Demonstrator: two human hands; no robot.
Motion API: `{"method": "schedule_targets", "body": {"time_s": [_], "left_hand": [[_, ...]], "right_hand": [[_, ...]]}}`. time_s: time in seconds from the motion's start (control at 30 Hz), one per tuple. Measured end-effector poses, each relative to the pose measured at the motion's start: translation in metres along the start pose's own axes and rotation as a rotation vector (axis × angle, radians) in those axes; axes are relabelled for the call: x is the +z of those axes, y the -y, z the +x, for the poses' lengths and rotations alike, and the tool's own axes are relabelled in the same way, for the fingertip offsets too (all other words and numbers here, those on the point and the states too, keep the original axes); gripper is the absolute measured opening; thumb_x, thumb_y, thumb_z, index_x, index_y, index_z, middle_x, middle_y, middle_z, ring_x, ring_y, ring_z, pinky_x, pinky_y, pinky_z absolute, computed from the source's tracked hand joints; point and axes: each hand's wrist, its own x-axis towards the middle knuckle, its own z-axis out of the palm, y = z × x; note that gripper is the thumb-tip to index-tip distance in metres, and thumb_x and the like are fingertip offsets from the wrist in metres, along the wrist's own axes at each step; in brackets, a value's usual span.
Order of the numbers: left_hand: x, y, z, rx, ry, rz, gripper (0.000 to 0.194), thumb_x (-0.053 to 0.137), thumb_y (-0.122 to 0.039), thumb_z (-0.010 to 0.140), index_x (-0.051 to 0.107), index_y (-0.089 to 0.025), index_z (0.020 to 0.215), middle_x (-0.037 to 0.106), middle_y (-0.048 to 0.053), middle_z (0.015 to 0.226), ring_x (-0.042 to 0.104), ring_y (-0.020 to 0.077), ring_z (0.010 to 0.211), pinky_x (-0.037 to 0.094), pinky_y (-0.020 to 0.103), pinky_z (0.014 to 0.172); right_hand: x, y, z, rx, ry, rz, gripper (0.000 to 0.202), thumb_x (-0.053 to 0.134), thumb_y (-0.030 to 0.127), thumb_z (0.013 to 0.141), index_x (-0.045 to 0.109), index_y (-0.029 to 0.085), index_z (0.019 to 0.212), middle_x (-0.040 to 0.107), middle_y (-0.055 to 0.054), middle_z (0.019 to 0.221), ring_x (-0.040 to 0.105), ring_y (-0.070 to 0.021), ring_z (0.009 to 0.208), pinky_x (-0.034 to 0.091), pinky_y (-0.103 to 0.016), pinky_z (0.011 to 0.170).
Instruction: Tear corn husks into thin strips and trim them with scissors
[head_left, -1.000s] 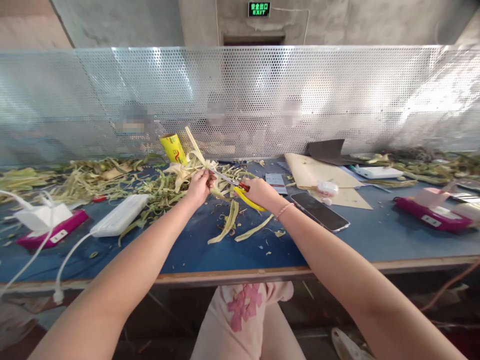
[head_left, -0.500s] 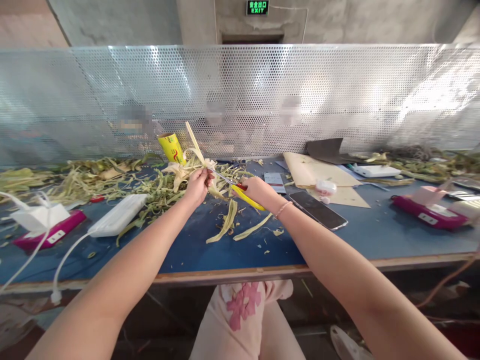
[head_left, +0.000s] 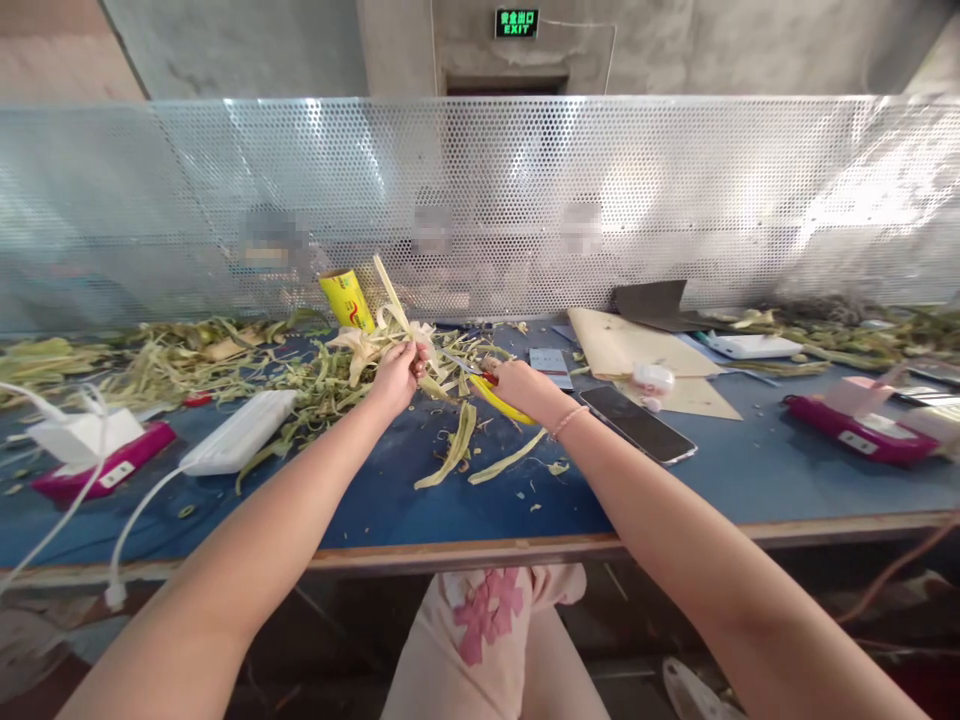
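Note:
My left hand (head_left: 395,375) is closed on a bundle of pale yellow-green leaf strips (head_left: 396,322) held up over the blue table (head_left: 420,505). My right hand (head_left: 519,385) grips yellow-handled scissors (head_left: 491,391), whose blades point left at the strips close to my left fingers. Two cut strips (head_left: 457,448) lie on the table just below both hands. A yellow roll (head_left: 347,298) stands behind the bundle.
Leaf scraps (head_left: 187,360) pile up along the back left. A white power bank (head_left: 238,430) and a pink device (head_left: 101,465) lie at left, a phone (head_left: 637,422), brown paper (head_left: 637,355) and another pink device (head_left: 862,428) at right. A perforated metal screen (head_left: 675,200) closes the far side.
The scissors' blades have drawn in closer to the strips at my left hand. Both hands stay in nearly the same place.

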Motion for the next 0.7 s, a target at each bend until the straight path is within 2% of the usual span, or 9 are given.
{"method": "schedule_targets", "body": {"time_s": [0.17, 0.27, 0.53, 0.7], "left_hand": [[-0.004, 0.0, 0.004, 0.043, -0.113, 0.049, 0.014, 0.054, -0.011, 0.076, 0.058, -0.011, 0.062, 0.055, -0.001, 0.053, 0.042, 0.0029, 0.042, 0.032, 0.015, 0.041], [-0.005, -0.001, 0.007, 0.03, -0.177, 0.034, 0.011, 0.056, -0.004, 0.07, 0.061, -0.011, 0.063, 0.057, 0.0, 0.055, 0.045, 0.0028, 0.043, 0.033, 0.015, 0.042], [-0.006, 0.003, 0.008, 0.078, -0.15, 0.027, 0.012, 0.065, -0.001, 0.057, 0.06, -0.012, 0.057, 0.053, -0.003, 0.05, 0.05, 0.0046, 0.048, 0.042, 0.018, 0.053], [-0.007, 0.004, 0.008, 0.079, -0.175, 0.008, 0.013, 0.068, -0.002, 0.056, 0.061, -0.012, 0.059, 0.058, -0.002, 0.056, 0.054, 0.006, 0.053, 0.046, 0.021, 0.059]], "right_hand": [[-0.007, 0.002, -0.009, -0.033, -0.056, 0.061, 0.063, 0.031, 0.066, 0.079, 0.059, 0.013, 0.1, 0.066, -0.017, 0.094, 0.062, -0.0269, 0.091, 0.046, -0.032, 0.073], [-0.009, 0.005, -0.013, -0.074, -0.086, 0.047, 0.064, 0.029, 0.068, 0.079, 0.059, 0.015, 0.096, 0.066, -0.016, 0.093, 0.062, -0.0265, 0.092, 0.046, -0.032, 0.073], [-0.008, 0.008, -0.013, -0.038, -0.195, -0.031, 0.044, 0.037, 0.055, 0.081, 0.057, 0.018, 0.096, 0.067, -0.013, 0.091, 0.063, -0.0256, 0.089, 0.045, -0.031, 0.07], [-0.011, 0.008, -0.014, 0.001, -0.238, -0.047, 0.041, 0.042, 0.051, 0.08, 0.055, 0.016, 0.096, 0.066, -0.014, 0.092, 0.063, -0.0253, 0.086, 0.044, -0.03, 0.067]]}}
